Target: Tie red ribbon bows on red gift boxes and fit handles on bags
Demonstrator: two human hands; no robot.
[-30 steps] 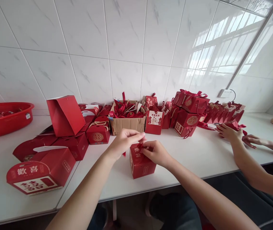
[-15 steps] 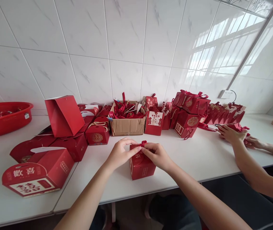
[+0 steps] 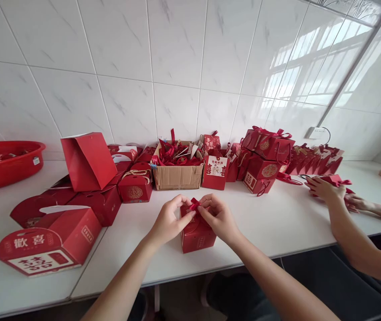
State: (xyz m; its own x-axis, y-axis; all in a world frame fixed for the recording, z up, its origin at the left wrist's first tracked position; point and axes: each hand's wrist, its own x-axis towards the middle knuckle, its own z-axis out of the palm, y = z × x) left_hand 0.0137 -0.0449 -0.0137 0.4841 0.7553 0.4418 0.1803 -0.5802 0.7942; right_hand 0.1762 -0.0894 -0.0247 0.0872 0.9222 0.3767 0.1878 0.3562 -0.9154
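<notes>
A small red gift box [image 3: 198, 236] stands on the white table in front of me, with a red ribbon bow [image 3: 194, 204] on its top. My left hand [image 3: 173, 218] pinches the left side of the bow between thumb and fingers. From the other side my right hand [image 3: 216, 215] pinches the bow's right part, its fingers curled over the box top. Both hands partly cover the upper face of the box.
Behind the box is a cardboard box [image 3: 178, 177] of red ribbons. Red boxes [image 3: 92, 160] crowd the left, near a red basin [image 3: 10, 167]. Stacked boxes [image 3: 268, 168] stand right of centre. At the far right, another person's hands [image 3: 325, 189] hold a red box.
The bow shows wider and more spread between my fingers. My hands stay at the box, their fingers slightly shifted. The view has moved a little.
</notes>
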